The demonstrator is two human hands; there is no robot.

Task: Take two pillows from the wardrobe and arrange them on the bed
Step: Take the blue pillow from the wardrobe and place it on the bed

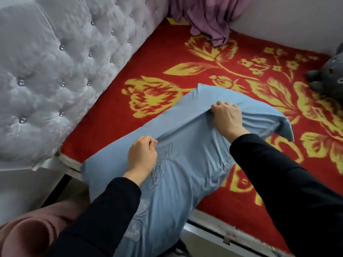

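A light blue pillow (187, 145) with embroidered script lies across the near edge of the bed (141, 58), partly hanging over the side toward me. My left hand (142, 154) pinches a fold of the pillowcase near the pillow's middle. My right hand (227, 117) grips a bunched fold of the same case farther up, near the far end. The fabric is pulled taut between the two hands. The bed is covered by a red blanket with yellow flowers. Only one pillow is in view.
A grey tufted headboard (55, 71) rises at the left. Purple cloth (209, 19) lies bunched at the bed's far corner by the wall. A dark grey plush toy (328, 76) sits at the right edge. Pink fabric (27, 232) is at the bottom left.
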